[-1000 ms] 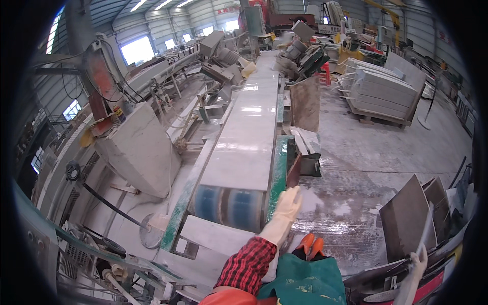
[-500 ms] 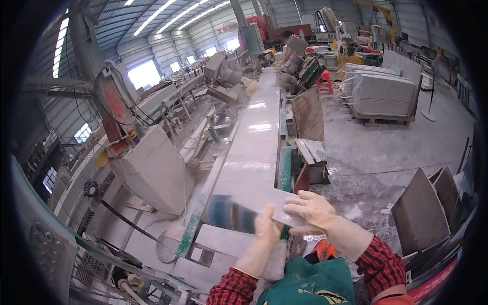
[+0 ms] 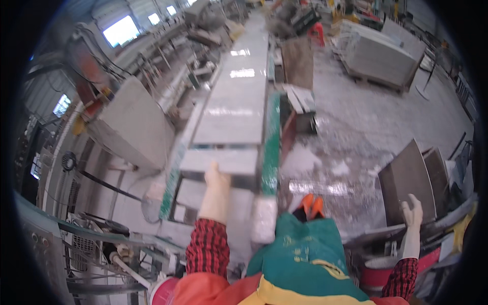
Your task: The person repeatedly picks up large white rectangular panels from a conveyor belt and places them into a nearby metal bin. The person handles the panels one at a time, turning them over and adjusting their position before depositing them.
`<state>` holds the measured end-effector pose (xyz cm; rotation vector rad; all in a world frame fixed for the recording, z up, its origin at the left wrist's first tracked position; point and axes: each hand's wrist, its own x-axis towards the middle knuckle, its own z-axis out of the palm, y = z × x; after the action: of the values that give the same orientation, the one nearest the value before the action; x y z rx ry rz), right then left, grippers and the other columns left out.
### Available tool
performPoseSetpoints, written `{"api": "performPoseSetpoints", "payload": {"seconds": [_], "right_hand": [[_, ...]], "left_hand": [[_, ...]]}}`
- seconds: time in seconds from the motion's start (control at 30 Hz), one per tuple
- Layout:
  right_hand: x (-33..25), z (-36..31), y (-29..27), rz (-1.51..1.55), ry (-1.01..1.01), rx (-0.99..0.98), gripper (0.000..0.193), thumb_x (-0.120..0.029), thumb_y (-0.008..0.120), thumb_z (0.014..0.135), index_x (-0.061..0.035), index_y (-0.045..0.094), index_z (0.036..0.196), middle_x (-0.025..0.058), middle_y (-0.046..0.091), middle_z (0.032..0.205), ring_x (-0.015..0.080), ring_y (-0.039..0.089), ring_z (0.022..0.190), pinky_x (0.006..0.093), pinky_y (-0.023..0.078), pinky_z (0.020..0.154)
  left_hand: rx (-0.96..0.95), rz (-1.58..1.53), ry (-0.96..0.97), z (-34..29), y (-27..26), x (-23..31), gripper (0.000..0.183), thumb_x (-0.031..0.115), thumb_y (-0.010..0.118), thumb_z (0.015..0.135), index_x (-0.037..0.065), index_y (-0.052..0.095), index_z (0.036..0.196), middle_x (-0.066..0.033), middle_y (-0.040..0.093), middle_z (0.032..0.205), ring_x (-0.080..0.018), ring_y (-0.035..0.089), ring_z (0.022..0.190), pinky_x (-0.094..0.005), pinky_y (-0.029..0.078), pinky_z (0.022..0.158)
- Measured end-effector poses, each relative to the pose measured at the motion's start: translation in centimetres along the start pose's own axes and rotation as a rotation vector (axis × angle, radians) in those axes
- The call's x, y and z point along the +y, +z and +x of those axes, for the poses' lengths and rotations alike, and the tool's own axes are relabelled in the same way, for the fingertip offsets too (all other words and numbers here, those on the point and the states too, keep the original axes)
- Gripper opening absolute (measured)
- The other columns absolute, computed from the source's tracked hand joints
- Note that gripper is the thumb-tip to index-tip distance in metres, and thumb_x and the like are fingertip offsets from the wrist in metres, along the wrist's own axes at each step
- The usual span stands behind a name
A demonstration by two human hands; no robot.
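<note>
My left hand point(image 3: 215, 181), in a pale glove, reaches forward and lies flat on the near edge of a short pale stone slab point(image 3: 221, 160) at the end of the long conveyor line point(image 3: 271, 147). A longer polished slab point(image 3: 235, 107) lies just beyond it on the line. My right hand point(image 3: 413, 211) is stretched out to the right with its fingers spread, at the lower corner of a brown slab point(image 3: 405, 179) that leans upright. Both sleeves are red and black checked, above a green apron point(image 3: 300, 249).
A big grey stone block point(image 3: 133, 124) sits left of the line beside machinery and hoses. Wet concrete floor point(image 3: 356, 127) spreads to the right, with stacked slabs on a pallet point(image 3: 378, 56) farther off and another leaning slab point(image 3: 297, 61). A control cabinet point(image 3: 43, 244) stands at lower left.
Half a second ago both hands were together on the short slab. My right hand has swung out to the leaning brown slab; my left hand stays at the slab's near edge.
</note>
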<state>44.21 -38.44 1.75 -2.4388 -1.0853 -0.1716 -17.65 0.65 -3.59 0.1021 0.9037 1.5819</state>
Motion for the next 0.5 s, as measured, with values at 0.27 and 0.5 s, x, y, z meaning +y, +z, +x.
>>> {"api": "performPoseSetpoints", "payload": {"seconds": [0.27, 0.5], "right_hand": [[16.6, -15.1, -10.9, -0.411, 0.685, 0.076, 0.066, -0.052, 0.054, 0.097, -0.0045, 0.053, 0.143, 0.0269, 0.059, 0.134, 0.0436, 0.056, 0.123, 0.0464, 0.042, 0.105], [21.1, -19.0, -7.9, -0.395, 0.565, 0.230, 0.060, -0.048, 0.050, 0.100, -0.0075, 0.053, 0.144, 0.0225, 0.057, 0.140, 0.0389, 0.054, 0.128, 0.0425, 0.040, 0.109]], "left_hand": [[0.053, -0.063, -0.053, 5.9, -2.3, -1.5, 0.041, 0.000, 0.051, 0.096, -0.004, 0.046, 0.136, -0.0207, 0.055, 0.133, -0.0385, 0.063, 0.114, -0.0583, 0.060, 0.089], [0.123, -0.006, -0.117, 8.1, -0.3, -1.3, 0.044, 0.001, 0.052, 0.096, -0.002, 0.042, 0.138, -0.0217, 0.053, 0.133, -0.0380, 0.063, 0.113, -0.0568, 0.062, 0.085]]}}
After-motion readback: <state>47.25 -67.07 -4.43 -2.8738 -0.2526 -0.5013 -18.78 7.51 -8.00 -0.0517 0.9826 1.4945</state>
